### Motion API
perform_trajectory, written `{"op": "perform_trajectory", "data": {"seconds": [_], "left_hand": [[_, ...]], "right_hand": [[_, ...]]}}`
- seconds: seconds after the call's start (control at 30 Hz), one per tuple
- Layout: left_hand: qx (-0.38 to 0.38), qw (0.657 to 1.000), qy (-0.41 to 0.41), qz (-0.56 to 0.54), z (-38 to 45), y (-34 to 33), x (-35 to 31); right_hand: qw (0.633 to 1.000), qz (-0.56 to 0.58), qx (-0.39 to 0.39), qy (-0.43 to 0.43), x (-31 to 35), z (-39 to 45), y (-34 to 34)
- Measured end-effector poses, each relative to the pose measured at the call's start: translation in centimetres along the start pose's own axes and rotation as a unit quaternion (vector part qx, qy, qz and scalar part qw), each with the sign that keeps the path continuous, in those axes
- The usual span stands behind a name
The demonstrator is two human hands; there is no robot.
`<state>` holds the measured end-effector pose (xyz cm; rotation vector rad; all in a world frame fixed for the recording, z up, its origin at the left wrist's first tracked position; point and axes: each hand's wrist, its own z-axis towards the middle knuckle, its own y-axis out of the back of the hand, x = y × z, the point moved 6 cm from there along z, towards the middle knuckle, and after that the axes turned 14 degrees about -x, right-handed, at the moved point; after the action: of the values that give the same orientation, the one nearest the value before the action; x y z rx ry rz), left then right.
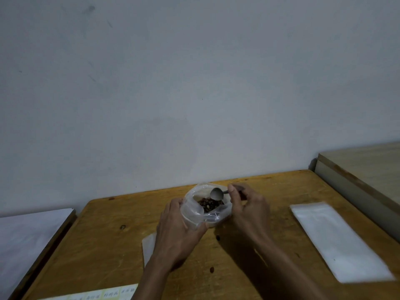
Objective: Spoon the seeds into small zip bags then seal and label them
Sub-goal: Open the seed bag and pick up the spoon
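Seeds [208,204] bagged between hands; sachets [339,239] rightward.

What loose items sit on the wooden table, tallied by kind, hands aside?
Open plastic bag of seeds: 1
Metal spoon: 1
Stack of clear zip bags: 1
Label sheet: 1
Flat white piece under the left wrist: 1
Total: 5
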<state>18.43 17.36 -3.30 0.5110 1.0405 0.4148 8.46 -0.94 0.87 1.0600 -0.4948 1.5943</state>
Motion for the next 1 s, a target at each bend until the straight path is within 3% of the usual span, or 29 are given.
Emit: {"op": "perform_trajectory", "data": {"seconds": [0.13,0.33,0.53,0.8,0.9,1.0], "left_hand": [[0.005,1.0,-0.002,-0.007,-0.1,0.0,-0.3],[0.006,1.0,-0.014,0.003,-0.1,-0.1,-0.3],[0.019,1.0,-0.003,-0.007,-0.6,0.0,0.2],[0.019,0.999,0.005,-0.03,-0.5,-0.2,0.2],[0.017,0.999,0.014,-0.047,-0.5,-0.4,0.3],[0.005,0.996,0.031,-0.082,-0.4,-0.3,0.5]], "right_hand": [[0.998,-0.016,0.004,-0.058,-2.1,-1.5,-1.6],[0.965,0.024,-0.039,-0.258,-4.3,-2.1,-1.7],[0.949,0.04,-0.077,-0.302,-3.5,0.1,0.2],[0.971,0.093,-0.031,-0.217,1.1,1.5,1.7],[0.994,0.075,0.043,-0.071,3.7,0.5,1.0],[0.989,0.088,0.102,0.067,5.8,-0.7,0.4]]}}
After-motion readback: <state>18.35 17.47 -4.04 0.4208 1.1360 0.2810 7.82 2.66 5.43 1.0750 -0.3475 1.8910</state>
